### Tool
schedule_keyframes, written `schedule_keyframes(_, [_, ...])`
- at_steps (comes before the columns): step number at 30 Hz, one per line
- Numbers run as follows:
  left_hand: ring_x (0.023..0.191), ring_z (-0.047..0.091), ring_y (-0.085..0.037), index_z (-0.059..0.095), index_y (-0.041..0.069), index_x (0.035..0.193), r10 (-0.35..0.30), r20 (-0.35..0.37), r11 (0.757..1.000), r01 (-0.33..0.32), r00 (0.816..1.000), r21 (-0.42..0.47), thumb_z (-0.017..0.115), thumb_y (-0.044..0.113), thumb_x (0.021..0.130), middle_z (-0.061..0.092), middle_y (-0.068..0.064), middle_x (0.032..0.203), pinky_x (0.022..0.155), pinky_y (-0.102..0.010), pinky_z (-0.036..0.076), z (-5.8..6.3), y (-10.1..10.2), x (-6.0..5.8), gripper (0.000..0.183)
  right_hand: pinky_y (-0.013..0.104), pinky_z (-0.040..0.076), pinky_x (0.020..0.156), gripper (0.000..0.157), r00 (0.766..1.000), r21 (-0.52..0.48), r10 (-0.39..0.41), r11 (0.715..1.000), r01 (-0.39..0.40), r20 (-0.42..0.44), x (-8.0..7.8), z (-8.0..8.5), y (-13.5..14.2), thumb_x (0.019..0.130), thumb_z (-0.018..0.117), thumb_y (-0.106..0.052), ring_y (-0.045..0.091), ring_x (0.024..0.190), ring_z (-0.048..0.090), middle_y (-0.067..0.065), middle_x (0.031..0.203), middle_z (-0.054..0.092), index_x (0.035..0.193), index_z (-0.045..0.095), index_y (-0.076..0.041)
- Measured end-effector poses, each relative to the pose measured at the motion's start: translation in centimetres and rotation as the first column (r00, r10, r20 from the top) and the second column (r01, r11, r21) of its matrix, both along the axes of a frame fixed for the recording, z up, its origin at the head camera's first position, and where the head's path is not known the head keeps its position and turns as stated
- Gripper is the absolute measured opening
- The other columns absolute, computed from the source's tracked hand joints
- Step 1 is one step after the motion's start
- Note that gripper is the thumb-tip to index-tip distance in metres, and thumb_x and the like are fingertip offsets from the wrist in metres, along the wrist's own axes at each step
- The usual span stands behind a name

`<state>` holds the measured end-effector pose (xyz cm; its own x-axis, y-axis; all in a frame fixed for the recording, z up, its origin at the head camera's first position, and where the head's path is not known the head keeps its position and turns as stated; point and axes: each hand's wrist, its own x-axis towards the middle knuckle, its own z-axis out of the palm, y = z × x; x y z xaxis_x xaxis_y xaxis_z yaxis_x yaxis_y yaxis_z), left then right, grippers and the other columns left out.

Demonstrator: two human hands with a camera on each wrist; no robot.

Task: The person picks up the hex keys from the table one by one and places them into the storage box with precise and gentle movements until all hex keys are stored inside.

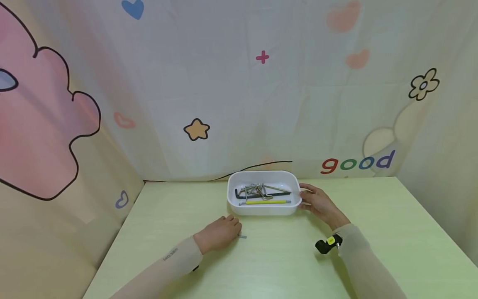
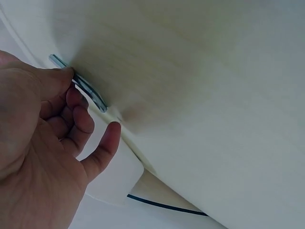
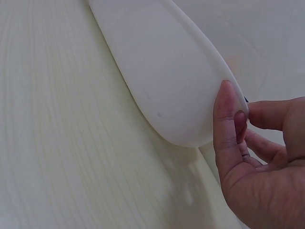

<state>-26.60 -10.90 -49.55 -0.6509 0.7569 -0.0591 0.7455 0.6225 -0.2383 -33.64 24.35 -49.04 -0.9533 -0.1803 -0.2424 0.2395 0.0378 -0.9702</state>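
Note:
At the back of the table stands a white plastic tray [image 1: 261, 211]. Inside lie a black hex key [image 1: 280, 194], several tangled metal hex keys [image 1: 257, 189] and a slim yellow rod [image 1: 267, 202] with metal ends. My right hand [image 1: 317, 203] grips the tray's right end, thumb on the outer wall [image 3: 157, 71] and fingers at the rim. In front of the tray, my left hand [image 1: 220, 233] pinches a short, shiny, bent metal rod [image 2: 90, 93] between thumb and fingers, low over the tabletop. One tip of it shows in the head view; its exact kind is unclear.
The pale green table [image 1: 171, 207] ends at a printed cloth backdrop [image 1: 224, 95] close behind the tray. Cloth also hangs along the left and right sides. A black device with a yellow tag [image 1: 328, 243] sits on the right wrist.

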Motion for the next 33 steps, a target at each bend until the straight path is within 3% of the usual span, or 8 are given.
schedule_keyframes(6, [0.088, 0.049, -0.013, 0.06, 0.014, 0.105, -0.004, -0.04, 1.0, 0.004, 0.999, -0.014, 0.056, 0.019, 0.098, 0.054, 0.003, 0.09, 0.075, -0.026, 0.048, -0.1, 0.1, 0.3, 0.009, 0.027, 0.059, 0.084, 0.052, 1.0, -0.003, 0.005, 1.0, -0.005, 0.004, 0.0, -0.2, 0.0, 0.103, 0.047, -0.012, 0.024, 0.104, 0.059, 0.021, 0.133, 0.05, 0.153, 0.03, -0.008])
schedule_keyframes(19, [0.093, 0.051, -0.013, 0.058, 0.015, 0.105, -0.069, -0.19, 0.998, 0.07, 0.979, 0.0, 0.065, 0.009, 0.085, 0.056, 0.003, 0.096, 0.076, -0.025, 0.046, 1.7, -0.1, 1.1, 0.022, 0.027, 0.058, 0.084, 0.053, 1.0, -0.02, 0.018, 1.0, -0.019, -0.016, 0.1, 0.2, 0.1, 0.104, 0.045, -0.011, 0.023, 0.103, 0.06, 0.024, 0.136, 0.048, 0.153, 0.028, -0.005])
schedule_keyframes(28, [0.088, 0.049, -0.013, 0.058, 0.016, 0.105, -0.073, -0.221, 0.997, 0.079, 0.972, 0.02, 0.062, 0.014, 0.092, 0.054, 0.004, 0.094, 0.074, -0.024, 0.044, 2.4, -0.2, 1.0, 0.013, 0.027, 0.059, 0.082, 0.052, 1.0, -0.037, 0.008, 0.999, -0.008, -0.005, 0.1, 0.2, 0.1, 0.103, 0.045, -0.009, 0.024, 0.102, 0.06, 0.022, 0.134, 0.049, 0.153, 0.029, -0.005])
schedule_keyframes(33, [0.089, 0.05, -0.014, 0.057, 0.016, 0.103, -0.08, -0.262, 0.996, 0.089, 0.962, 0.026, 0.06, 0.016, 0.094, 0.055, 0.003, 0.095, 0.074, -0.024, 0.044, 3.5, 0.0, 1.1, 0.01, 0.027, 0.059, 0.082, 0.052, 1.0, -0.03, 0.007, 1.0, -0.007, -0.005, 0.0, 0.1, 0.1, 0.103, 0.045, -0.009, 0.024, 0.102, 0.06, 0.024, 0.134, 0.048, 0.153, 0.029, -0.005])
